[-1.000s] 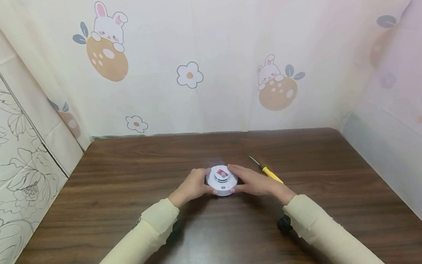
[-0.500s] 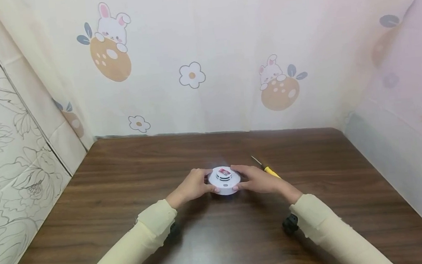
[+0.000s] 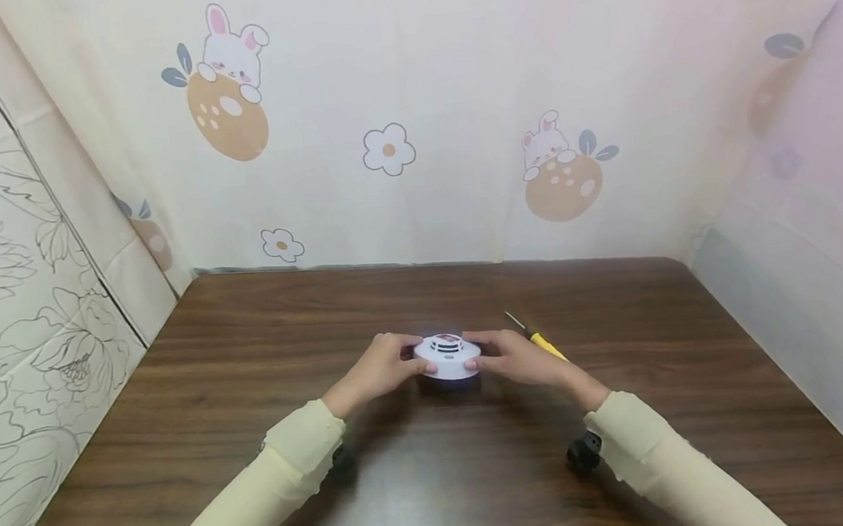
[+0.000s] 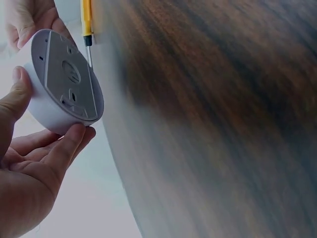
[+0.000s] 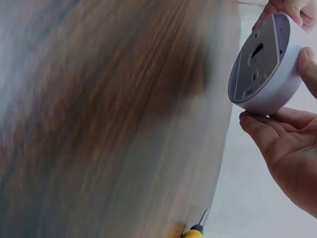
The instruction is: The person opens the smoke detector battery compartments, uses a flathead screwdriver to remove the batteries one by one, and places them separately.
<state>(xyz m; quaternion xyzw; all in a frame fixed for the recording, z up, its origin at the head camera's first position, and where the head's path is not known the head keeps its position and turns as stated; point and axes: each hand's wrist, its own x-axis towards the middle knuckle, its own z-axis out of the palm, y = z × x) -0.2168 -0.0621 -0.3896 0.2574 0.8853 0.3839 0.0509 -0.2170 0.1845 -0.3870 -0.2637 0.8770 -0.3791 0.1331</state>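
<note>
A round white smoke detector (image 3: 449,367) with a slotted raised top and a red label is held between both hands, above the table. My left hand (image 3: 377,371) grips its left side, thumb at the near rim and fingers behind. On the opposite side my right hand (image 3: 524,360) grips it the same way. Both wrist views show the underside of the smoke detector (image 4: 72,77), a flat plate with a round recess in the middle and small slots; it is tilted off the table there.
A yellow-handled screwdriver (image 3: 547,347) lies on the brown wooden table (image 3: 440,478), just behind the right hand, its tip pointing to the back left. A patterned curtain (image 3: 435,70) hangs along the table's back edge, with more cloth at both sides.
Both hands have raised the smoke detector and tilted it, so its top label now shows less and its near side more. The screwdriver stays where it lay.
</note>
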